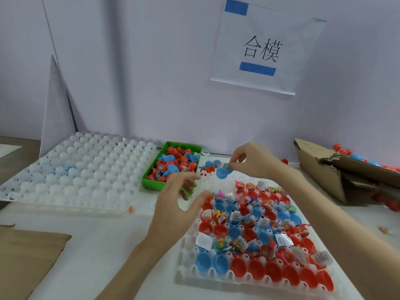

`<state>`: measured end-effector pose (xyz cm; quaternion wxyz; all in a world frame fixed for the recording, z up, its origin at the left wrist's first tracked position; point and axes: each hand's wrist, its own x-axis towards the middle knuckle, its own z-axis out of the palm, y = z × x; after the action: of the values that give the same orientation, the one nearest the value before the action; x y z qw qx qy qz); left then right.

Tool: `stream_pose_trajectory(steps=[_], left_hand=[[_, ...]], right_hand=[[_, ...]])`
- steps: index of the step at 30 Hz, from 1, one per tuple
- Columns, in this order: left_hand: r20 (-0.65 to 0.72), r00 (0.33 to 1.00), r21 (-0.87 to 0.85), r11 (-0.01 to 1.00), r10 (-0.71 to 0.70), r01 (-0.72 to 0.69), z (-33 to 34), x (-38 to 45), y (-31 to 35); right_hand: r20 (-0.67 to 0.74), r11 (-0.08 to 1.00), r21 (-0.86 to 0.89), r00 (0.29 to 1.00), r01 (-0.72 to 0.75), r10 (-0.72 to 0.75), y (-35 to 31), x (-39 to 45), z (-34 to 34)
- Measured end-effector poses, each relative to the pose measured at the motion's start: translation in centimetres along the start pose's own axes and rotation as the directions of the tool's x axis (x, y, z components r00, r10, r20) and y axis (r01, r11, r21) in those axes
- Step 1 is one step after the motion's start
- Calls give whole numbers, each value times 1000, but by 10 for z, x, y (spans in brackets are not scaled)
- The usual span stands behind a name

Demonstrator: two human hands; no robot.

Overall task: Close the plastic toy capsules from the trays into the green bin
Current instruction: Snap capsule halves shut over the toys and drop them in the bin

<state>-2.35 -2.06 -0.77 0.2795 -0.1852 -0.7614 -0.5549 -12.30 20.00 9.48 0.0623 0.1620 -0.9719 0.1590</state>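
Holding a blue capsule half [224, 172], the right hand [253, 161] is raised above the far edge of the filled tray [186, 245]; the half is pinched at its rim between thumb and fingertips, open side up, with small contents showing inside it

Left hand [179, 204]: held over the near corner of the green bin [149, 183], fingers spread apart and lightly bent, nothing gripped

Filled tray: white, set in front on the right; its pockets are occupied by red and blue capsule halves, many loaded with small toys and folded paper slips; the far rows are seen unfilled

Green bin: placed between the two trays, stocked with red and blue capsules [173, 163]

Empty tray [75, 169]: white, laid to the left of the bin

Loose pieces [208, 167]: blue and red parts lying on the table just beside the bin

Cardboard box [324, 167]: torn, at the right, with red and blue capsules seen behind it

Paper sign [263, 48]: fixed to the wall with blue tape
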Motion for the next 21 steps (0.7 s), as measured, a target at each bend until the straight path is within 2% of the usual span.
stream_pose_trajectory(steps=[2, 4, 10, 15, 18, 21], left_hand=[[108, 993, -62, 997, -42, 49, 7, -5, 8], [145, 987, -105, 991, -67, 82, 13, -10, 13], [-13, 995, -93, 990, -103, 101, 9, -6, 10], [-20, 994, -158, 982, -110, 106, 2, -3, 4], [4, 997, -186, 979, -83, 82, 1, -3, 1], [67, 994, -177, 979, -86, 96, 2, -2, -1]], right_hand=[[17, 999, 39, 1000, -2, 1, -17, -17, 10], [9, 999, 47, 1000, -7, 7, -29, -34, 21], [-11, 983, 182, 1000, -16, 19, -40, -50, 34], [-168, 952, 300, 979, -64, 119, -18, -50, 27], [-277, 953, 263, 934, -151, 225, 2, -54, 33], [-241, 958, 175, 933, -227, 265, 15, -53, 38]])
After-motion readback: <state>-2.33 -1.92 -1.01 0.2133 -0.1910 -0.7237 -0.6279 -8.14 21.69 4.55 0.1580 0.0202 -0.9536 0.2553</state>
